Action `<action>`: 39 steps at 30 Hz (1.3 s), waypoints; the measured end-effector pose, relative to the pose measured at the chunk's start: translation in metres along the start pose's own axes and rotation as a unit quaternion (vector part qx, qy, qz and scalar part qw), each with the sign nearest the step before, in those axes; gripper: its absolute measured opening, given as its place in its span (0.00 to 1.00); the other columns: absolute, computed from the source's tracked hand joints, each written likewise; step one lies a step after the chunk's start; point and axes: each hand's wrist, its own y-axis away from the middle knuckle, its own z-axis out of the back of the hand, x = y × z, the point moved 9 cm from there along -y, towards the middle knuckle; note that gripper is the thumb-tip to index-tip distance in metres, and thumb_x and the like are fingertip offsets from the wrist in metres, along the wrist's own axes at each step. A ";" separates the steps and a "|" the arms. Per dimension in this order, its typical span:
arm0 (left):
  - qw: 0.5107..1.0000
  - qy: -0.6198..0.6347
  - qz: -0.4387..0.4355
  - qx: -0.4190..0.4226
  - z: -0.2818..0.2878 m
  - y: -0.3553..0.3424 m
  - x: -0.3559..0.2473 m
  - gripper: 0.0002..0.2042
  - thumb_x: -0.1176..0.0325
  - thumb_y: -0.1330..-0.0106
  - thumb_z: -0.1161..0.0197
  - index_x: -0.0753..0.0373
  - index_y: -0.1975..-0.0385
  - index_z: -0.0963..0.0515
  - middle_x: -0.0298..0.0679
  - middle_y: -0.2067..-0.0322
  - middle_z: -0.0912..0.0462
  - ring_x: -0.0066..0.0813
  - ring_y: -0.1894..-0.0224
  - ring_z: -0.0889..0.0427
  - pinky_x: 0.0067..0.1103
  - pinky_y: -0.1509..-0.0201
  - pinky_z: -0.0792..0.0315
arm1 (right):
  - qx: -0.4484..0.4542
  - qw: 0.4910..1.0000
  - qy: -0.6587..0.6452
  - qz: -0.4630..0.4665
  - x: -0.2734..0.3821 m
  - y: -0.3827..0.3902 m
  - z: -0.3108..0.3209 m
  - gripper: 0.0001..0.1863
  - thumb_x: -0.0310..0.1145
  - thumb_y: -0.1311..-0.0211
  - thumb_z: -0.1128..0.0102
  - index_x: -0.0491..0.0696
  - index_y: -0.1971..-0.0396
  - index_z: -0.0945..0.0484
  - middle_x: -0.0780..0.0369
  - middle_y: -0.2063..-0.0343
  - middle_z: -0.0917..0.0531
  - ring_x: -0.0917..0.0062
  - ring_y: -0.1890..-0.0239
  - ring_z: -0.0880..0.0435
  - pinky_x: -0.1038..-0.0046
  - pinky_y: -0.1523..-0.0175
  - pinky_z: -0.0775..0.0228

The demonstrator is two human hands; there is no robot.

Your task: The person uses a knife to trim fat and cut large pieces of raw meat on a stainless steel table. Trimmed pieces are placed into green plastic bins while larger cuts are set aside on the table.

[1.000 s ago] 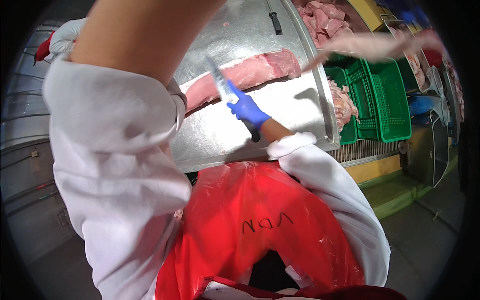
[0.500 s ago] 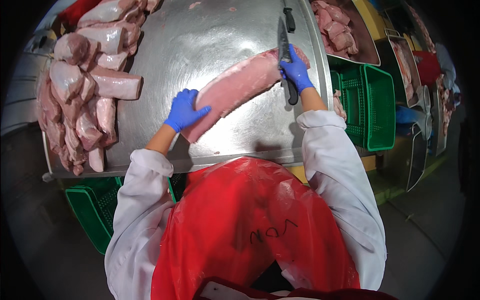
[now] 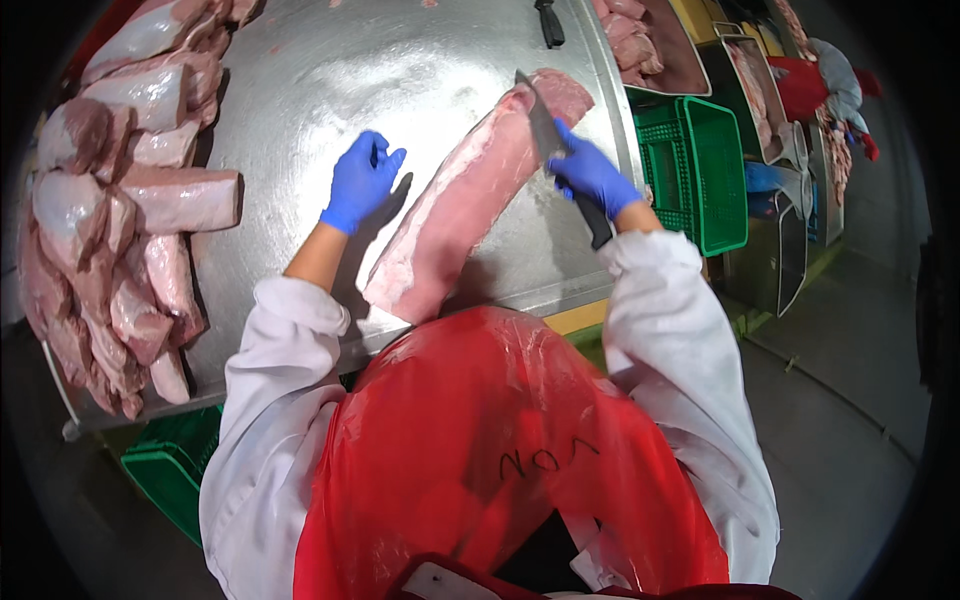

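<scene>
A long pale-pink pork loin [image 3: 450, 225] lies at a slant on the metal table, its near end by the front edge. My right hand [image 3: 592, 178], in a blue glove, is closed round the black handle of a knife [image 3: 541, 125]. The blade lies over the loin's far end, its tip pointing away from me. To the left of the meat, my blue-gloved left hand [image 3: 362, 182] is apart from it, holding nothing; its thumb stands off from partly bent fingers.
A heap of pork pieces [image 3: 105, 215] covers the table's left side. Another black-handled tool [image 3: 549, 25] lies at the far edge. Green crates [image 3: 720, 180] and a metal bin of meat [image 3: 690, 50] stand to the right. Beyond is a person in red [image 3: 800, 88].
My left hand has let go of the loin and moved away from it. The loin has turned, its near end swinging towards me. The knife stays in my right hand, its blade now over the meat.
</scene>
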 end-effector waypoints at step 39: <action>0.983 -0.034 -0.079 0.164 -0.144 -0.179 -0.100 0.16 0.61 0.32 0.43 0.70 0.58 0.19 0.35 0.74 0.19 0.21 0.70 0.23 0.22 0.62 0.28 | 0.113 0.988 -0.090 0.051 -0.016 -0.024 -0.009 0.41 0.27 0.38 0.45 0.58 0.25 0.52 0.62 0.78 0.21 0.81 0.82 0.26 0.76 0.75 0.29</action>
